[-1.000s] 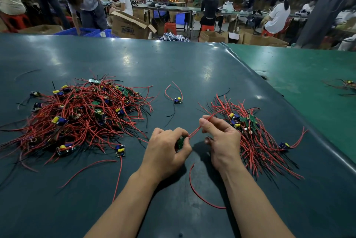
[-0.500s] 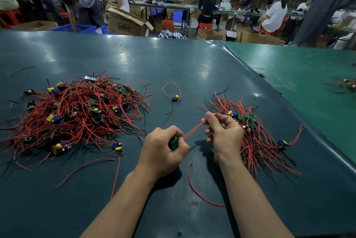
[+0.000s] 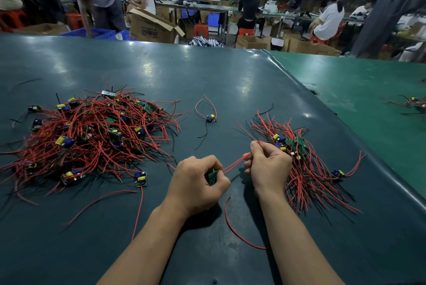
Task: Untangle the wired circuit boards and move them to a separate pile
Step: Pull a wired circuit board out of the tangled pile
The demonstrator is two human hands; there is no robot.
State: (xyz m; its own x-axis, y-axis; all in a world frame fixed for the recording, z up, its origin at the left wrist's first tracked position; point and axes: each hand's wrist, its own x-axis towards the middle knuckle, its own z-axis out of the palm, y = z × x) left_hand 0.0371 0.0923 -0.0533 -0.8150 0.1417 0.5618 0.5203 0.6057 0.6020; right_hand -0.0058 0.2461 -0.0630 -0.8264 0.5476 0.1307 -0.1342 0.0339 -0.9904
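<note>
A big tangled heap of red-wired circuit boards (image 3: pixel 92 132) covers the left of the dark table. A smaller pile of wired boards (image 3: pixel 304 160) lies on the right. Between them my left hand (image 3: pixel 196 183) grips a small green circuit board (image 3: pixel 213 176). Its red wires (image 3: pixel 235 163) stretch taut up to my right hand (image 3: pixel 268 164), which pinches them between thumb and fingers just in front of the right pile.
A single wired board (image 3: pixel 211 118) lies alone in the middle, and another (image 3: pixel 140 178) at the big heap's near edge. Loose red wires (image 3: pixel 239 231) lie near my forearms. A lighter green table (image 3: pixel 359 91) adjoins on the right. People work at benches behind.
My right hand has slid along the red wires, up and away from my left hand, drawing them straighter. My left hand keeps its hold on the board.
</note>
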